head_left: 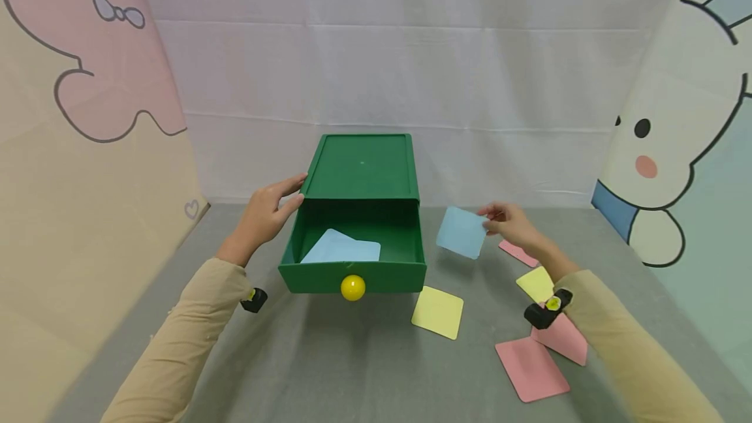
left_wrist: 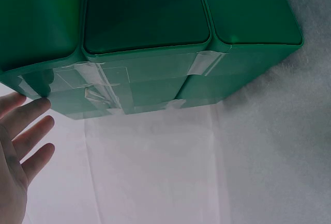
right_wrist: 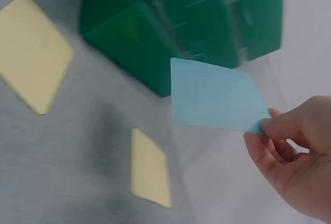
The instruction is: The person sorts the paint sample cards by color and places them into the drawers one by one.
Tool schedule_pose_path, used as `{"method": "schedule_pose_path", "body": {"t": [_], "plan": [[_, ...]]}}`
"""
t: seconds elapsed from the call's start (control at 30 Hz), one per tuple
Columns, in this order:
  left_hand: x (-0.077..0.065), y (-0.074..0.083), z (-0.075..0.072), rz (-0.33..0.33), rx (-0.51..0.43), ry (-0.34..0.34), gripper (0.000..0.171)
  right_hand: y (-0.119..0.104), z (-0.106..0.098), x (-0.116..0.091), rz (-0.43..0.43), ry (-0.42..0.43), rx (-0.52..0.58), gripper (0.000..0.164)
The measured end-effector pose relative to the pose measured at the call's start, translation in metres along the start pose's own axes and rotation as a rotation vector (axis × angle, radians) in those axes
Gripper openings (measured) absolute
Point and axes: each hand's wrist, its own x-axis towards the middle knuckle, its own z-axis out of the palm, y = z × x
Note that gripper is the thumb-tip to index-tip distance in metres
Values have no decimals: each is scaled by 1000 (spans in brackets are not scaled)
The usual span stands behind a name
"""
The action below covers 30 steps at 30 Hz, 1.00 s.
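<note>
A green drawer box [head_left: 361, 165] stands in the middle of the head view, its drawer [head_left: 317, 277] pulled out toward me. Light blue cards [head_left: 343, 248] lie inside, behind a front with a round yellow knob [head_left: 352, 287]. My left hand [head_left: 267, 214] rests its fingertips on the box's upper left edge, and the left wrist view shows its fingers [left_wrist: 31, 113] fairly straight at the taped side. To the right of the box, my right hand [head_left: 510, 224] pinches one corner of a light blue card [head_left: 462, 232] between thumb and fingers, held above the table.
A yellow card [head_left: 437, 313] lies just right of the drawer front. Farther right are another yellow card [head_left: 536, 284] and several pink cards [head_left: 531, 369], partly behind the right forearm. A white cloth wall [head_left: 499, 83] rises behind the grey table [head_left: 352, 371].
</note>
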Motion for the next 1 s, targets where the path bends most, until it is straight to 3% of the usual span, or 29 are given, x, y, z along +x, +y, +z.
{"method": "schedule_pose_path", "body": {"t": [0.27,0.47,0.7,1.0], "plan": [[0,0,0,7,2,0,42,-42,-39,0,-43,93,-72,27],[0,-1,-1,3,2,-1,42,-73,-52,-1,-104,130,-106,26],[1,-1,-2,8,3,-3,42,-107,-42,-1,-117,165,-101,23],[1,0,-3,5,-1,-15,43,-146,-16,-2,-119,107,-23,22]]}}
